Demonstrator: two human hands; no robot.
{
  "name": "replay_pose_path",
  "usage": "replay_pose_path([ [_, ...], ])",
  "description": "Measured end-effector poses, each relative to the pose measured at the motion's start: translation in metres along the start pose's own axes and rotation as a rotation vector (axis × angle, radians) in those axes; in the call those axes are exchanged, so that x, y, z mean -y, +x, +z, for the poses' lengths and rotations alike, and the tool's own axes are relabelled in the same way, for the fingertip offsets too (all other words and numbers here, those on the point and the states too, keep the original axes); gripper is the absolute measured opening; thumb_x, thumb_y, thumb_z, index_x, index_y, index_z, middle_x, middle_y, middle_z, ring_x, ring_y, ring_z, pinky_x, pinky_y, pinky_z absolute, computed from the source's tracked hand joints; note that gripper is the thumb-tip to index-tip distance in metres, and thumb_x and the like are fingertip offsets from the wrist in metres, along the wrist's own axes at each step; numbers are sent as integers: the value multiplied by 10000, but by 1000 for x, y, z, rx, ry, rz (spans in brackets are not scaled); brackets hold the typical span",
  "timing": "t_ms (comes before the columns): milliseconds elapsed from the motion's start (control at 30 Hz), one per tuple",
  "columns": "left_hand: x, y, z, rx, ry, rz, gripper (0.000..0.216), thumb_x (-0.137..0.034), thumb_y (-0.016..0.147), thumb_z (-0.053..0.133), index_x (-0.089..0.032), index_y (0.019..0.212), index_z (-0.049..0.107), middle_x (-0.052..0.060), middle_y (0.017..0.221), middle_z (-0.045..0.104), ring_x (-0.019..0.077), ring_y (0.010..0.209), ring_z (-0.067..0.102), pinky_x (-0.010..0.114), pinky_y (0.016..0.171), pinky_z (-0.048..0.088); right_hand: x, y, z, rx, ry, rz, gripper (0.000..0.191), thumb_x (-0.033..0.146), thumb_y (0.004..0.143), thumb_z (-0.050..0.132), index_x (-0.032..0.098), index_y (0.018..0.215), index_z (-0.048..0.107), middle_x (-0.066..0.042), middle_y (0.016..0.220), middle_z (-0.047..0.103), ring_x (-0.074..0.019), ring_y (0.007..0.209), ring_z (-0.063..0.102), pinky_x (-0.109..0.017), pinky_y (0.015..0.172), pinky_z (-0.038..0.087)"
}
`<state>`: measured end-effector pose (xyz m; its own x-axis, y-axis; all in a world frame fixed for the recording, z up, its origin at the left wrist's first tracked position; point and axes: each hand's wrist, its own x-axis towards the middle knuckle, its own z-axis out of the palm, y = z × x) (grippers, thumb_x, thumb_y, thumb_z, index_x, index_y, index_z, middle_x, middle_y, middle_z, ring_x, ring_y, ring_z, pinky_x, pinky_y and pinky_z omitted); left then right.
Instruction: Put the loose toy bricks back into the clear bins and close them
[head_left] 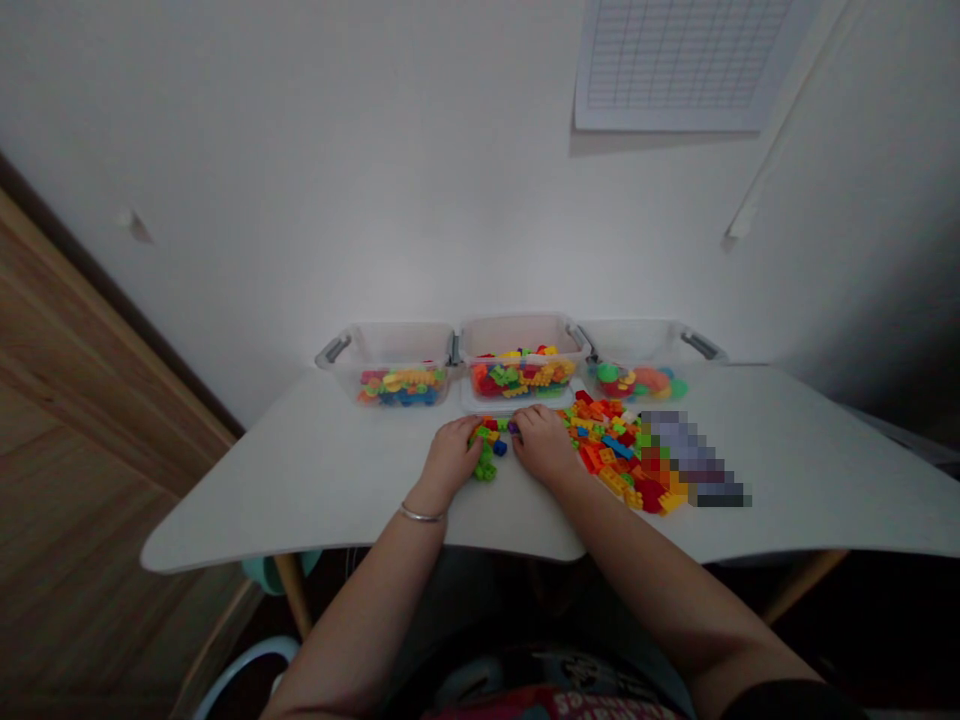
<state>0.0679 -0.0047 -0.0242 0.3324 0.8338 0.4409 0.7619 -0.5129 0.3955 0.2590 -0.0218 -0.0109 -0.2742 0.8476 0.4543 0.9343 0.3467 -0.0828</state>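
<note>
My left hand (pixel 452 456) and my right hand (pixel 543 444) rest close together on the white table (pixel 330 480), fingers curled round a small cluster of coloured bricks (pixel 491 445) between them. Green, yellow and blue pieces show in that cluster. Which bricks each hand grips is hidden by the fingers. A silver bracelet sits on my left wrist. A larger loose pile of bricks (pixel 619 455), mostly orange, red and yellow, lies just right of my right hand.
Three clear plastic bins stand in a row at the table's back edge against the wall: left bin (pixel 390 352), middle bin (pixel 521 340), right bin (pixel 645 345), each holding coloured pieces. A blurred-out patch (pixel 697 460) lies right of the pile. Wooden panelling runs along the left.
</note>
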Motion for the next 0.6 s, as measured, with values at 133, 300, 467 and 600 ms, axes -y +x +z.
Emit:
replay_pose_path([
  [133,-4,-1,-3,16,49,28,363,-178,902,521,-183,1244,644,118,1281,649,240,1185,597,429,1056,451,0,-2,0,-7,-15,-1,142,181,874,532,157,954,647,-99,975,676,-246,990,531,-353,875,378],
  [300,-9,-3,-4,15,111,-10,345,-237,897,571,-248,1230,661,100,1338,613,264,1215,567,473,1054,417,-1,-3,-1,-27,-8,-25,133,201,902,522,166,913,650,-90,941,678,-236,955,539,-345,837,380],
  [467,-14,-5,-7,35,139,-38,308,-271,904,573,-307,1192,675,42,1342,619,267,1223,544,536,1092,328,0,-3,-1,-30,13,-70,113,203,885,554,170,876,661,-85,905,684,-234,919,552,-345,806,393],
  [600,-13,-5,-7,59,147,-61,348,-249,891,581,-295,1228,651,43,1357,609,249,1213,544,500,1081,347,0,-4,-2,-40,78,-110,93,192,861,582,177,897,667,-81,901,688,-236,923,560,-347,812,411],
])
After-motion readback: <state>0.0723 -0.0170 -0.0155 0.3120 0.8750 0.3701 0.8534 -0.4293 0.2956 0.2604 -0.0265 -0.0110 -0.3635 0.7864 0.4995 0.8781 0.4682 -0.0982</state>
